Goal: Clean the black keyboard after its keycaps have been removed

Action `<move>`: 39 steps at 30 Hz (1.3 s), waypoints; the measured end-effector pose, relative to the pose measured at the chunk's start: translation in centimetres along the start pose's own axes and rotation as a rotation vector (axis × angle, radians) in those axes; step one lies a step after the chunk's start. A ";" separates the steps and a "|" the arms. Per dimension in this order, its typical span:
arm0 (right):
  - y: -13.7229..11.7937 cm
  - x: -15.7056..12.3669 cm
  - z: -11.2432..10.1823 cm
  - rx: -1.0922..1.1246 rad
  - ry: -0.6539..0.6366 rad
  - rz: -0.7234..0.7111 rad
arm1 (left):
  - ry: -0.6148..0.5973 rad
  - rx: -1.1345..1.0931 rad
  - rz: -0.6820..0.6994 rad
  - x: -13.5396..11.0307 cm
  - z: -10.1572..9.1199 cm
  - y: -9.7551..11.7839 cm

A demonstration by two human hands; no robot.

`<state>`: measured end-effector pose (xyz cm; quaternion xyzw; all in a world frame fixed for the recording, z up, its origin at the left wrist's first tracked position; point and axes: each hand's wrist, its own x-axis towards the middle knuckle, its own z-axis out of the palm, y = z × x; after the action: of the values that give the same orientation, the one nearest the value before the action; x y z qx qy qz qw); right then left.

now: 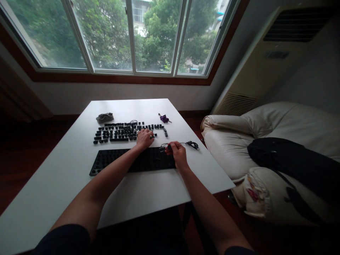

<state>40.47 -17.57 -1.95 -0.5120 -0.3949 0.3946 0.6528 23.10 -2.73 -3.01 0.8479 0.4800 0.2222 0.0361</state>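
My left hand [145, 138] reaches over the right part of a spread of loose black keycaps [119, 139], fingers apart and bent down onto them; its fingertips are partly hidden. Closed in a pinch, my right hand [178, 153] holds a small dark tool with thin wire ends, which looks like a keycap puller [162, 149]. That tool is over the upper right of a black keyboard [154, 161], which lies flat below the keycaps. My left forearm covers part of the keyboard.
A grey cloth [105, 117] lies at the table's back left, and a small purple item [164, 118] at the back right. A coiled black cable [192, 144] is right of the keyboard. Beside the white table [148, 191] stands a cream sofa [225, 152] with dark clothing [289, 159].
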 end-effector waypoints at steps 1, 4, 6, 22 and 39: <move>0.0 0.1 -0.1 0.004 0.012 -0.005 | 0.004 -0.006 0.004 -0.3 -0.2 0.0; -0.1 0.4 -0.3 0.032 0.055 -0.038 | -0.003 -0.043 0.022 -1.6 -0.8 0.2; -0.1 0.6 -0.5 0.052 0.077 -0.060 | -0.032 -0.090 0.067 -2.9 -1.4 0.4; -2.5 0.9 -2.5 -0.328 -0.336 0.017 | -0.180 -0.132 0.468 -8.8 -3.6 1.0; -1.7 -0.1 -3.4 -0.205 -0.254 -0.078 | -0.150 -0.126 0.463 -9.2 -3.6 0.4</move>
<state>43.77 -19.18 -0.90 -0.5062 -0.5321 0.3879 0.5569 17.86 -11.09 -2.76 0.9455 0.2540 0.1903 0.0724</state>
